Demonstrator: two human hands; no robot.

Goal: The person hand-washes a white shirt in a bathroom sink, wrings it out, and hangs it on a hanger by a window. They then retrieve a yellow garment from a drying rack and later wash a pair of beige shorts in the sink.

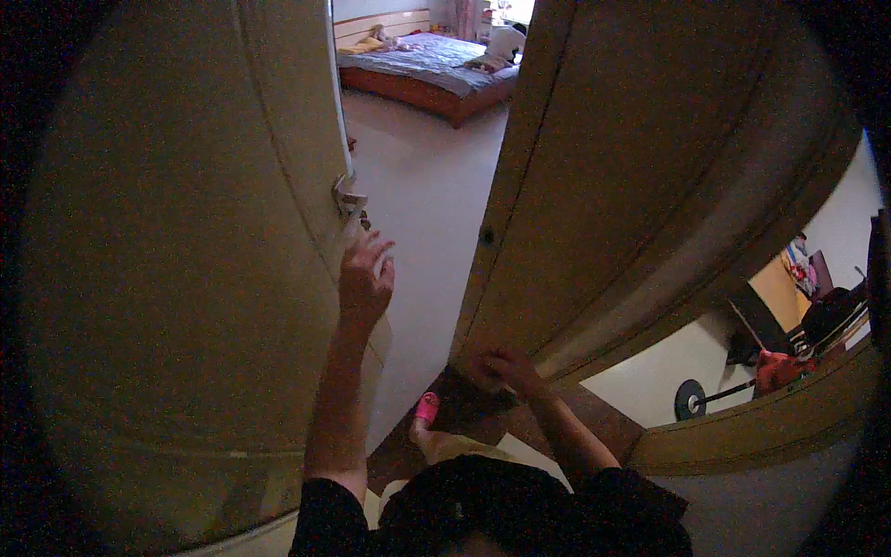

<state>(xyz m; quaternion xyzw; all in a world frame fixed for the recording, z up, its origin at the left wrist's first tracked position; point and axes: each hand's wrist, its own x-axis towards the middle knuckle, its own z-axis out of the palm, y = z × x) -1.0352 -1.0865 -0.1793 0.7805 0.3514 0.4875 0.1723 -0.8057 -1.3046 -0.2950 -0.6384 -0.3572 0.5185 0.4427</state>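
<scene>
My left hand (367, 268) is raised just below the metal lever handle (348, 198) of a pale door (188, 230). Its fingers are spread and bent, with nothing between them. A small gap seems to separate the fingertips from the handle. The door stands partly open beside a wooden door frame (511, 209). Lower down, my right hand (505, 372) hangs in front of the foot of that frame. Dim light and blur hide whether it holds anything. A pink slipper (428, 407) is on my foot at the threshold.
Beyond the doorway, a wooden bed (418, 83) stands on a pale floor (424, 160), with a person (505, 45) at its far side. Through an opening at the right, a barbell (696, 400) with a black plate lies near a red cloth-like item (779, 370).
</scene>
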